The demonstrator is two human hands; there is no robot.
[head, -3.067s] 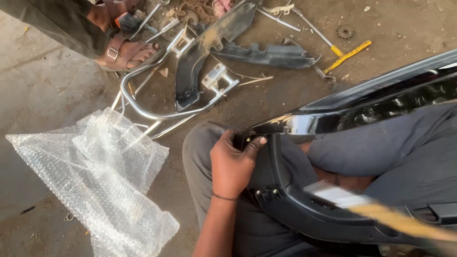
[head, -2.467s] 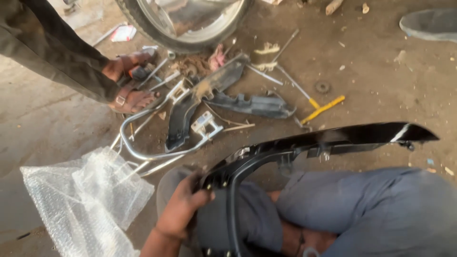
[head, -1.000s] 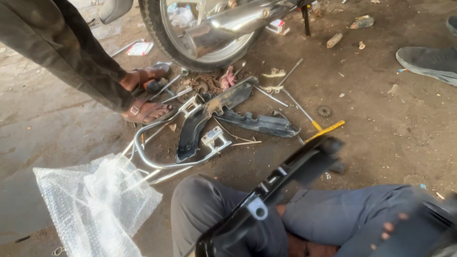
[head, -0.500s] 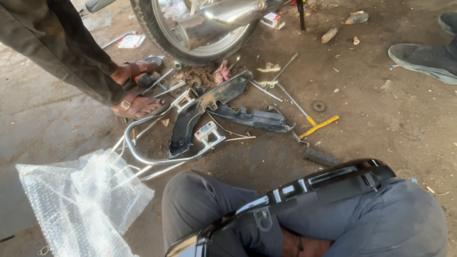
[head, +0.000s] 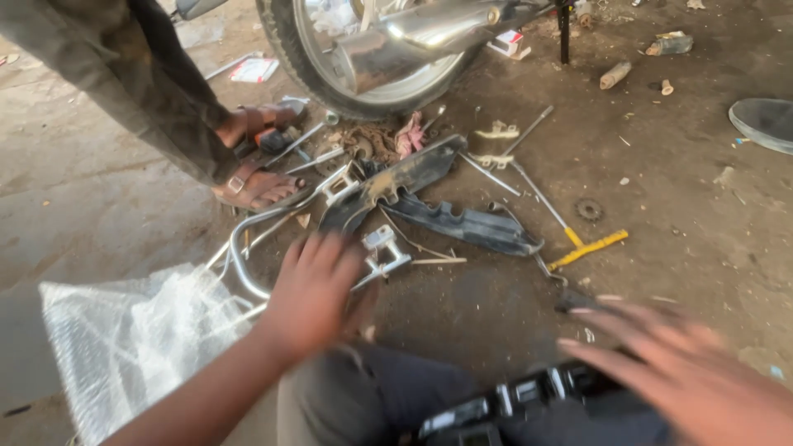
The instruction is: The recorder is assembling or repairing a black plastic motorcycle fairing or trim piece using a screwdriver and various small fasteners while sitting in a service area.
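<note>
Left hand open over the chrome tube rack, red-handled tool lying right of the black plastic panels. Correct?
One error: the handle is yellow, not red. The head view shows the left hand spread open over the bent chrome tube rack, and the yellow-handled tool lying right of the black plastic panels.

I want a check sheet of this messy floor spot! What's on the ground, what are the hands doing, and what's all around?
Surface: bare dirt floor, dusty and stained.
Job's things: black plastic panel lying across the person's lap; chrome tube frame on the ground ahead.
Clutter: bubble wrap, black plastic cover, yellow-handled tool, small sprocket, loose rods and bits.
Hands: left hand open, fingers spread, over the frame; right hand open, blurred, above the panel.
Cables: nothing seen.
Surroundings: motorcycle wheel with shiny exhaust pipe; another person's sandalled feet.
</note>
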